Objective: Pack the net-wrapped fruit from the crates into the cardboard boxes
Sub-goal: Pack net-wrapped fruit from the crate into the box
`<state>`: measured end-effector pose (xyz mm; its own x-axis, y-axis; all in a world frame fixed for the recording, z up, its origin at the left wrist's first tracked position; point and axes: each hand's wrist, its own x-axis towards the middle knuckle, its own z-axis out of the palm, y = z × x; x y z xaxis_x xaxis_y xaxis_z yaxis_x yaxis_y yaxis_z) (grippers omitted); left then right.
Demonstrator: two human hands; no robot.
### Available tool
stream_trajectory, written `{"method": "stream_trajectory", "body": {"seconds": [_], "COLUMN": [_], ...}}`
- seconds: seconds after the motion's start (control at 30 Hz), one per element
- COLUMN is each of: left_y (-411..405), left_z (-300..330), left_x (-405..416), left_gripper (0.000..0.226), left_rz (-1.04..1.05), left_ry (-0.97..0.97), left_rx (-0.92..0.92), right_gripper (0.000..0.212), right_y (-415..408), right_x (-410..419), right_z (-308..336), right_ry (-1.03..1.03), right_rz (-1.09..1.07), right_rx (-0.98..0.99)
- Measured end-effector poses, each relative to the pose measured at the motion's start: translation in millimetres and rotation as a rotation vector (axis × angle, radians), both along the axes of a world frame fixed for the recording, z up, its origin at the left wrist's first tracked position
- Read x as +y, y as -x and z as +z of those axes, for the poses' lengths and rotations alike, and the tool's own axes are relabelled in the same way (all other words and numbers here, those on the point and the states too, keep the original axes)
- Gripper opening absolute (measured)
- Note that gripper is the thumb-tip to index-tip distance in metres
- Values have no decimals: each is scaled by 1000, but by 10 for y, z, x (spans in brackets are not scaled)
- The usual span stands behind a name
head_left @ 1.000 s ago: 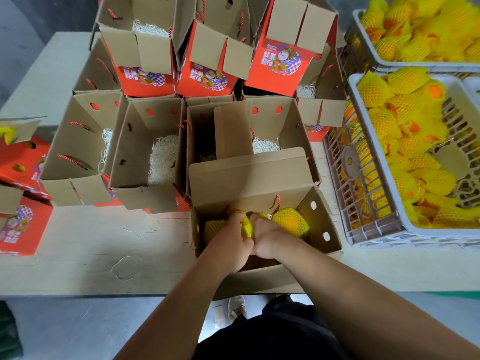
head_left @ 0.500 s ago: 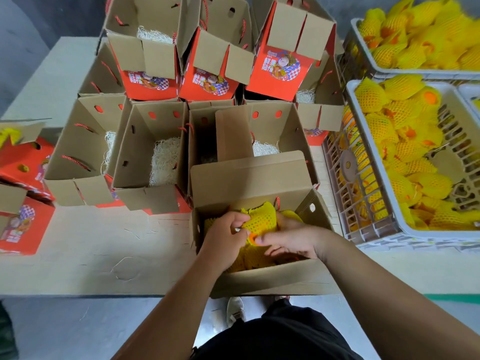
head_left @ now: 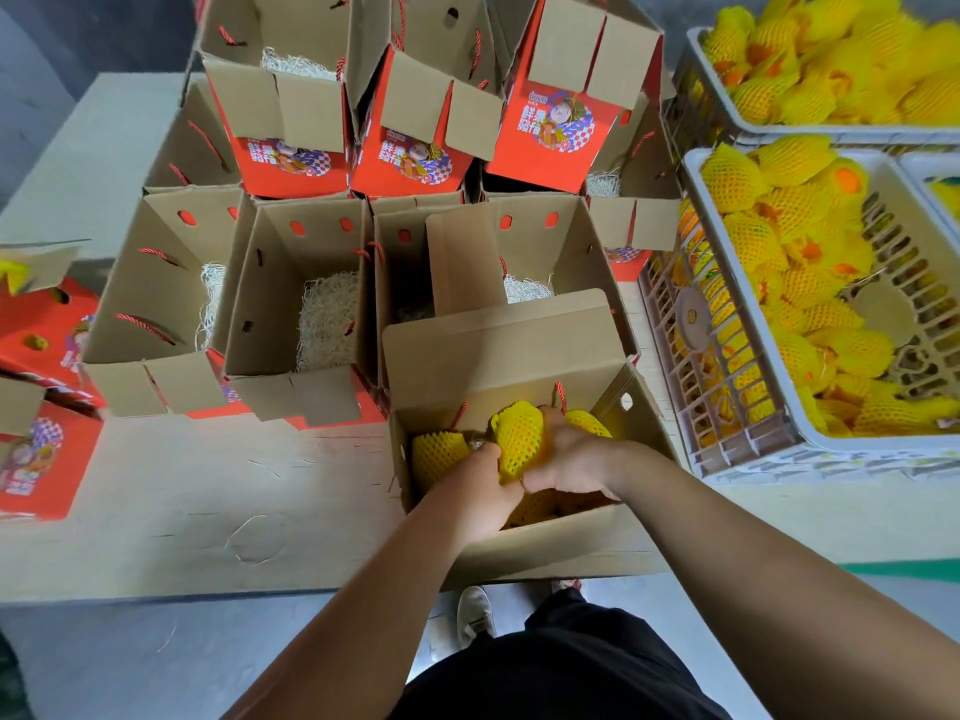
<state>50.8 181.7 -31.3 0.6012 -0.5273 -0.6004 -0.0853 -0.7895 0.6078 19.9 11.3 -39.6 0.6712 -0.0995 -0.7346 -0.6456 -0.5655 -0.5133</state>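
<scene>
At table's near edge, both hands, left hand and right hand, clasp one netted fruit; seat it gently into the open box.

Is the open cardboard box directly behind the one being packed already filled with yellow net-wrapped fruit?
No, that open cardboard box shows only pale shredded paper padding on its floor, with no fruit inside.
</scene>
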Motion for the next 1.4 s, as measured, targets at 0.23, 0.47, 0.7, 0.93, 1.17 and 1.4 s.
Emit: {"method": "stream_trajectory", "body": {"seconds": [0.23, 0.47, 0.7, 0.93, 1.17, 1.4], "left_y": [-21, 42, 41, 72, 88, 96], "left_z": [82, 104, 105, 150, 284, 396], "left_x": [51, 82, 123, 14, -633, -1836], "left_gripper": [75, 69, 60, 50, 36, 38], "left_rz": [-57, -133, -142, 24, 65, 64], "left_ry": [-42, -217, -162, 85, 410, 639], "left_rx": [-88, -236, -216, -289, -379, -328], "right_gripper": [57, 65, 71, 42, 26, 29], "right_y": [-38, -114, -104, 12, 221, 317], "right_x": [41, 245, 299, 98, -333, -1340], "right_z": [45, -39, -116, 100, 474, 653], "right_ry": [-68, 82, 70, 120, 22, 15], "right_rz": [-354, -242, -254, -175, -327, -484], "right_rx": [-50, -106, -90, -188, -574, -868]}}
